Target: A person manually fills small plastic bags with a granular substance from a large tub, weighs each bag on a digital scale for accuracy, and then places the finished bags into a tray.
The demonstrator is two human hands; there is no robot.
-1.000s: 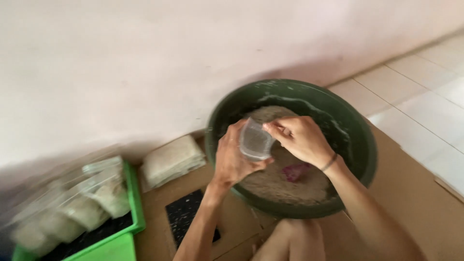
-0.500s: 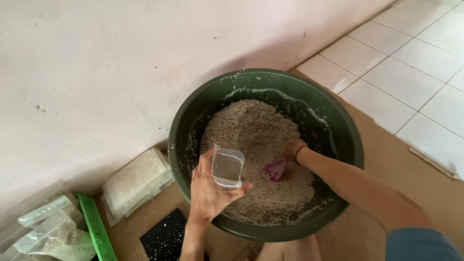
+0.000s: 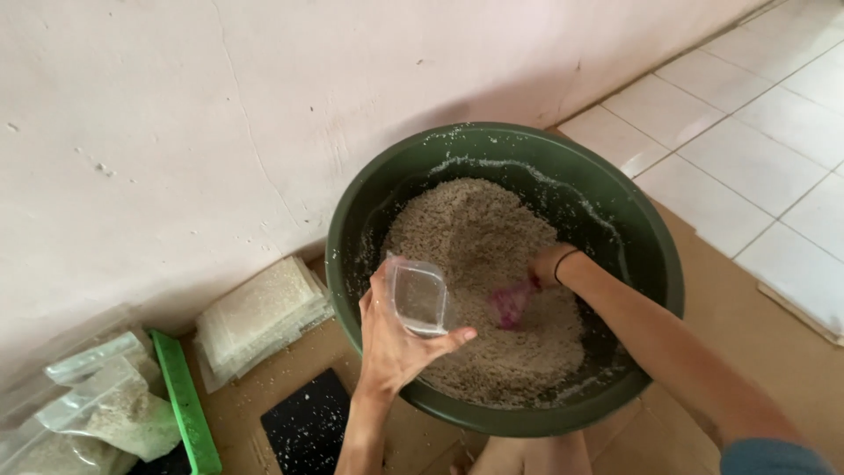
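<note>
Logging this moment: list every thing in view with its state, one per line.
Green basin: on the floor, part full of grain.
Clear bag: held open, empty.
Left hand: gripping the bag.
Right hand: dug into the grain beside a pink scoop.
Filled bags: stacked flat by the wall.

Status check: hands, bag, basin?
Left hand holds clear bag open over green basin. Right hand buried in grain at pink scoop. Nothing blocking.
</note>
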